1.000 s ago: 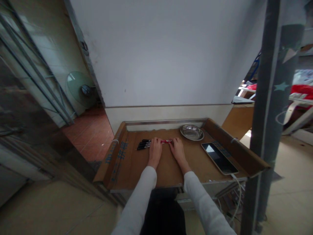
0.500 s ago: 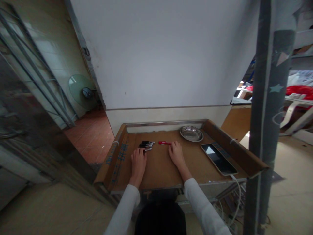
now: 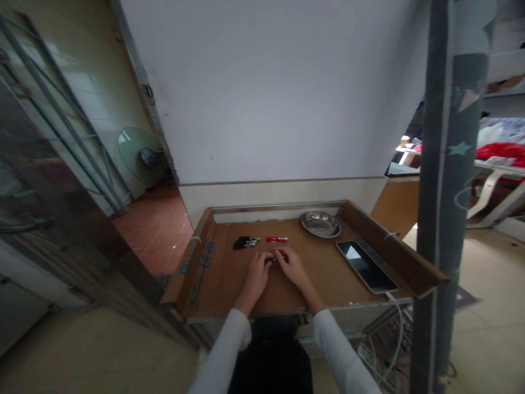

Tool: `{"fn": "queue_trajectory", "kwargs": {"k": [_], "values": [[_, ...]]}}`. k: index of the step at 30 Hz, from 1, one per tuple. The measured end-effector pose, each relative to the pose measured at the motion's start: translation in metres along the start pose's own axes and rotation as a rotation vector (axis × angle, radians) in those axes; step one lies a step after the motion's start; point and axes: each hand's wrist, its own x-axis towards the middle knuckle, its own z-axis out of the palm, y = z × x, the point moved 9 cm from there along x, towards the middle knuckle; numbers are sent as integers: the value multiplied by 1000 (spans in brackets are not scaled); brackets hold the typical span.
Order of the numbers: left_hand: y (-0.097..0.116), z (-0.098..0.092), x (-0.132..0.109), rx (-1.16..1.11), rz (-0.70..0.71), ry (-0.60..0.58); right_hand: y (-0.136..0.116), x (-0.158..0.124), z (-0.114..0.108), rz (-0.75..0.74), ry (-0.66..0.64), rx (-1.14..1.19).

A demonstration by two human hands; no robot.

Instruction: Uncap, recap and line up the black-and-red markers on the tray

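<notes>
The left hand (image 3: pixel 257 269) and right hand (image 3: pixel 289 264) meet at their fingertips, both curled closed on a black marker (image 3: pixel 269 259) low over the cardboard tray (image 3: pixel 229 284). Just beyond lie spare black markers (image 3: pixel 245 242) and a red marker (image 3: pixel 276 239), with a steel bowl (image 3: pixel 321 224) farther right.

text: blue print | on: cardboard flap (image 3: pixel 196 262) | readable: no (too blurred)

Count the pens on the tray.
4, perhaps more: red pen alone; at least two black pens left of it; a dark pen between left hand and right hand. Blur may hide others.
</notes>
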Motion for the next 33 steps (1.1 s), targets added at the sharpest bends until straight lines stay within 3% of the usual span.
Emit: {"fn": "queue_trajectory", "kwargs": {"k": [2,5,8,11,16,18,25,33], "values": [[7,5,9,-164,10,55,10,2,-3,74,7,76],[2,5,20,-355,-90,221,30,2,-6,244,15,273],[1,6,24,-398,-110,307,40,0,-9,326,59,519],[5,10,25,-316,-93,255,40,-1,-8,342,52,658],[24,21,23,-243,54,61,38,-2,-4,340,14,692],[28,20,22,-237,83,63,39,-3,-4,344,11,704],[0,-4,19,-318,-118,386,42,-4,-6,367,20,748],[-25,-12,16,-411,-269,530,45,-5,-7,365,83,811]]}}
